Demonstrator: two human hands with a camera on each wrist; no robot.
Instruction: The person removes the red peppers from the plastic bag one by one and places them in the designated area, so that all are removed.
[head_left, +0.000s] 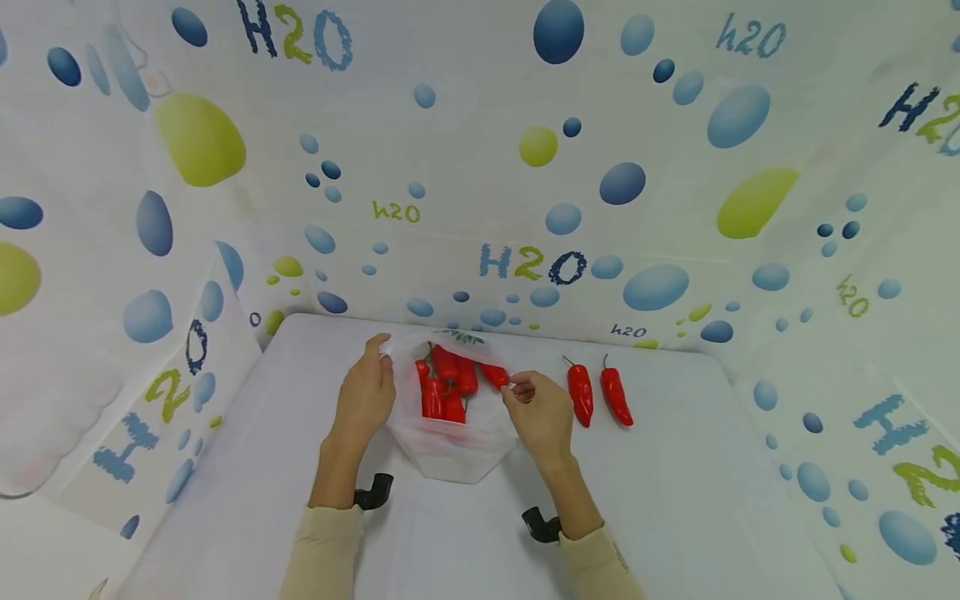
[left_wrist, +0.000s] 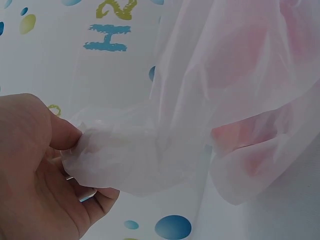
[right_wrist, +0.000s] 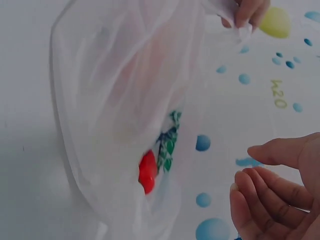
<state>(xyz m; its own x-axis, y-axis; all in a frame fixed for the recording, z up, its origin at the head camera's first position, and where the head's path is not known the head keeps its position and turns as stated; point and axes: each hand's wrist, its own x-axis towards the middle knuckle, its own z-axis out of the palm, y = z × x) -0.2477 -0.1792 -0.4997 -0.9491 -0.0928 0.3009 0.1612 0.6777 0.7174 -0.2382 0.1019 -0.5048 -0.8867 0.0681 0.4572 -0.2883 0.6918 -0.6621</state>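
Observation:
A white, translucent plastic bag point(head_left: 461, 457) with a green print lies with its mouth spread, and several red peppers point(head_left: 446, 364) show inside. My left hand point(head_left: 366, 398) pinches the bag's left handle point(left_wrist: 120, 155) between thumb and fingers. At the right side of the mouth is my right hand point(head_left: 542, 414), close to a red pepper point(head_left: 492, 376) just inside. In the right wrist view its thumb and loosely bent fingers point(right_wrist: 285, 200) stand apart with nothing between them. Through the bag's film the lower peppers show only as a pink blur.
Two more red peppers, one nearer point(head_left: 580, 393) and one farther right point(head_left: 617, 397), lie on the white table point(head_left: 690, 492) to the right of my right hand. A patterned backdrop point(head_left: 465, 150) with blue and green drops rises behind and beside the table.

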